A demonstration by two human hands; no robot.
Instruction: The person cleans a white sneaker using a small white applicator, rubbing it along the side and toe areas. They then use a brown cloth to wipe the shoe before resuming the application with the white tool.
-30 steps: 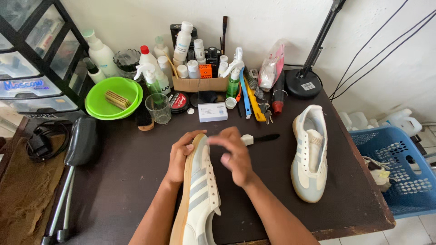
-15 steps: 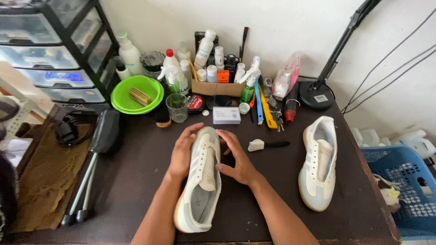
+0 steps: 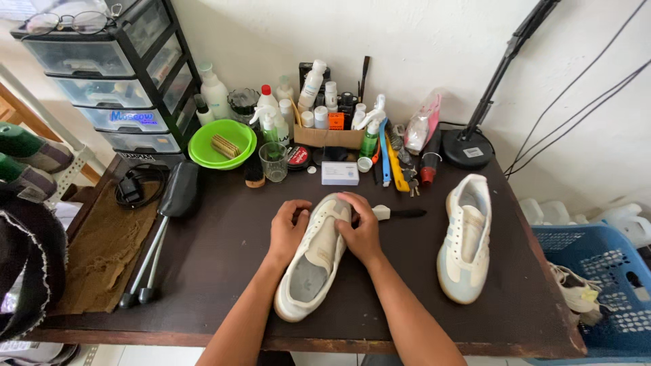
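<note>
A white lace-less sneaker (image 3: 313, 266) lies upright on the dark table (image 3: 210, 271), toe pointing away from me. My left hand (image 3: 287, 229) grips its left side near the toe. My right hand (image 3: 361, 230) presses on the right side and over the toe. The matching sneaker (image 3: 464, 238) rests on the table to the right, apart from my hands. A small brush with a black handle (image 3: 397, 213) lies just beyond my right hand.
At the back stand several bottles and sprays in a cardboard box (image 3: 328, 136), a green bowl (image 3: 220, 145), a glass (image 3: 273, 161) and a lamp base (image 3: 468, 148). A drawer unit (image 3: 108, 74) is left, a blue basket (image 3: 597, 285) right.
The sneaker went from tilted on its side, sole facing left, to lying flat. My right hand came down from above it onto the toe. The view shifted left.
</note>
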